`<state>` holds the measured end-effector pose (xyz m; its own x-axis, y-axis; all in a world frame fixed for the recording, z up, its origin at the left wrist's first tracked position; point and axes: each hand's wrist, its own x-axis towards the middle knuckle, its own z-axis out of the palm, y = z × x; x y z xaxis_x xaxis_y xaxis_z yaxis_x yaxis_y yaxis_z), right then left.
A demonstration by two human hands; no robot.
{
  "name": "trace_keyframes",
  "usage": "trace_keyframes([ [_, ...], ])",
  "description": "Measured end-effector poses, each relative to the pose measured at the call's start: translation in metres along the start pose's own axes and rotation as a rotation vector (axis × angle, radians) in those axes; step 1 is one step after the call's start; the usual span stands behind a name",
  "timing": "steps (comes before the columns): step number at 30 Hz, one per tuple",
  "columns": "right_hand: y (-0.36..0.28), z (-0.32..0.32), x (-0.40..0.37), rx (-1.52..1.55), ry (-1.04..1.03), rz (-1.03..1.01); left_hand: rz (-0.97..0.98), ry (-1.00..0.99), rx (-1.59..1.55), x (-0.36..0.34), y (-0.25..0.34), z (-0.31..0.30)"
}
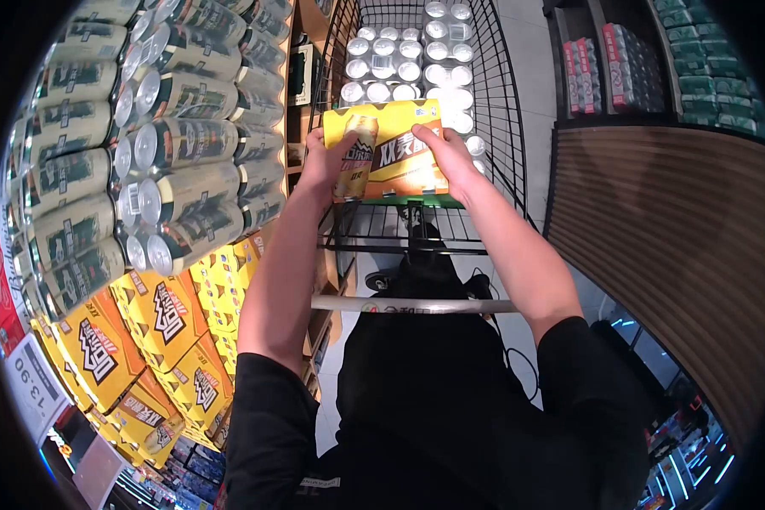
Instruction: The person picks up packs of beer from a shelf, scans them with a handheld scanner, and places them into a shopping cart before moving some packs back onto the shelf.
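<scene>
Between my two hands I hold a yellow and orange beer carton [399, 174] with a can printed on its front. My left hand [323, 161] grips its left end, and my right hand [447, 157] grips its right end, thumb on the front face. The carton is over the near part of a black wire shopping cart [503, 110]. Whether it rests on anything below cannot be seen. Farther in, the cart carries packs of silver-topped cans [384, 64]. The cart's pale handle bar [433, 306] crosses just before my body.
On the left, shrink-wrapped can packs [187, 144] are stacked high, above yellow beer cartons [157, 323]. A price sign [36, 387] stands at the lower left. A ribbed brown counter side [637, 212] is on the right, with shelves of red packs [620, 68] and green cans [714, 72] behind.
</scene>
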<state>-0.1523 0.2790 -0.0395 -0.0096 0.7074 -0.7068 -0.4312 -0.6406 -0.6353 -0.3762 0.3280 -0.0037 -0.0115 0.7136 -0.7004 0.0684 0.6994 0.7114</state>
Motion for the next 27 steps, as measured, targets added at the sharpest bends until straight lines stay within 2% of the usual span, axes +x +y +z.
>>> trace_keyframes([
  [2, 0.001, 0.001, 0.010, -0.040, 0.098, 0.071, -0.065, -0.026, 0.040, 0.040, -0.033, -0.001],
  [5, 0.045, -0.021, 0.060, -0.089, 0.093, 0.115, -0.065, 0.010, 0.036, 0.077, -0.073, 0.001],
  [7, 0.049, -0.021, 0.069, -0.058, 0.088, 0.164, -0.012, 0.041, 0.040, 0.081, -0.077, 0.006],
  [10, 0.072, -0.020, 0.090, 0.015, 0.083, 0.229, -0.073, 0.095, 0.100, 0.091, -0.090, 0.005],
  [11, 0.080, -0.021, 0.094, 0.037, 0.074, 0.238, -0.037, 0.109, 0.138, 0.109, -0.115, -0.006],
  [12, 0.090, -0.025, 0.098, 0.058, 0.070, 0.248, -0.052, 0.109, 0.139, 0.113, -0.117, -0.011],
  [14, 0.107, -0.029, 0.103, 0.082, 0.056, 0.254, -0.033, 0.180, 0.369, 0.116, -0.125, -0.013],
  [15, 0.110, -0.026, 0.105, 0.125, 0.059, 0.235, -0.004, 0.224, 0.532, 0.103, -0.105, -0.004],
  [21, 0.111, -0.013, 0.111, 0.268, 0.064, 0.247, 0.087, 0.247, 0.588, 0.117, -0.113, -0.012],
  [25, 0.114, -0.011, 0.112, 0.272, 0.044, 0.220, 0.086, 0.273, 0.612, 0.118, -0.114, -0.014],
  [27, 0.111, -0.007, 0.112, 0.180, 0.032, 0.194, 0.118, 0.275, 0.499, 0.126, -0.123, -0.021],
])
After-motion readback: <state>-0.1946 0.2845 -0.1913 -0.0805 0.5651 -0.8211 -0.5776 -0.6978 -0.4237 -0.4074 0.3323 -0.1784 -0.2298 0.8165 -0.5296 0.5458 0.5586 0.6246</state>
